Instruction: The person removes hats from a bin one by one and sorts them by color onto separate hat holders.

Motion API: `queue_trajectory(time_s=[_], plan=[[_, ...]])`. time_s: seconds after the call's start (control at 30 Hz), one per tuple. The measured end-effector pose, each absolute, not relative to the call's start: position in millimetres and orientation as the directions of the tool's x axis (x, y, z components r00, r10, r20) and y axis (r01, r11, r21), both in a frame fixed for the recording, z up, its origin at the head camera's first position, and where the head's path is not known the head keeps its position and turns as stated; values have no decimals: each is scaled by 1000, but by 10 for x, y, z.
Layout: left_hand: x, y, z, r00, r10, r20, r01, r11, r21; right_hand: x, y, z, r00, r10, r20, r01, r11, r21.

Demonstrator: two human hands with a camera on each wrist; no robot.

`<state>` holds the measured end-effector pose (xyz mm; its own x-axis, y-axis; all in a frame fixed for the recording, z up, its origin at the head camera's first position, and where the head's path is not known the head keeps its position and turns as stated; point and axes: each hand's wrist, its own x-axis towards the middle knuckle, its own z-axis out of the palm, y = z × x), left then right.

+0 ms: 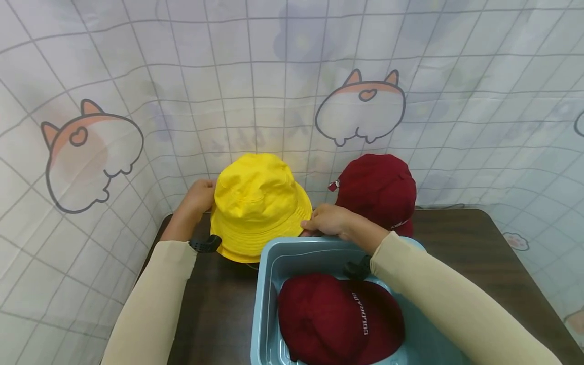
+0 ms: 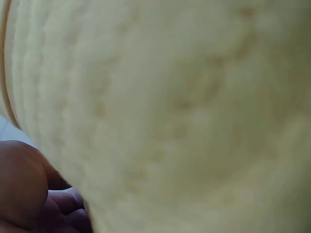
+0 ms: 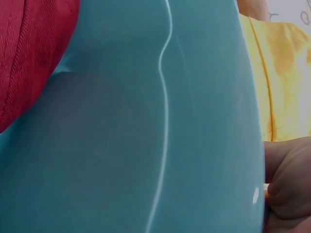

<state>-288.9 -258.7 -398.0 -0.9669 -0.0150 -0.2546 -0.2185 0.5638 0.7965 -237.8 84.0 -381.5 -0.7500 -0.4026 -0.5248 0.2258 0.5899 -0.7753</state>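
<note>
A yellow bucket hat [image 1: 255, 203] stands crown up at the back left of the table, its brim tilted toward me. My left hand [image 1: 201, 196] grips its left edge, with the fingertips hidden behind the fabric. On the other side my right hand [image 1: 330, 220] pinches the brim between thumb and fingers. The hat's pale stitched brim [image 2: 160, 107] fills most of the left wrist view, blurred, with part of the left hand [image 2: 22, 189] at the lower left. In the right wrist view, the right hand [image 3: 291, 179] shows beyond the tub wall, beside the yellow fabric [image 3: 286, 82].
A blue plastic tub [image 1: 262, 304] stands in front, under my right forearm. Inside lies a dark red cap [image 1: 315, 314] with white lettering. Another dark red cap [image 1: 378, 190] sits at the back right of the brown table [image 1: 456, 243]. A grid-patterned curtain [image 1: 274, 76] hangs behind.
</note>
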Motion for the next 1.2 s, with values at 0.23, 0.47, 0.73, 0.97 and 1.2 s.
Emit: queue_trajectory(time_s=[0.23, 0.47, 0.73, 0.97, 1.2], plan=[[-2917, -2620, -4073, -952, -23, -304, -263, 565, 782, -2441, 793, -3945, -767, -381, -516, 185, 638, -747], [-2905, -2666, -4174, -927, -16, -374, -310, 593, 743, -2420, 729, -3964, -796, -363, -484, 145, 661, -736], [-2886, -2653, -4263, -923, -14, -386, -319, 591, 741, -2381, 694, -3931, -835, -344, -428, 22, 758, -652], [-2855, -2638, -4257, -911, -14, -412, -340, 589, 733, -2436, 675, -3940, -825, -337, -454, -9, 810, -586], [-2835, -2620, -4247, -897, -18, -442, -367, 589, 720, -2495, 671, -3946, -814, -345, -467, -42, 837, -546]])
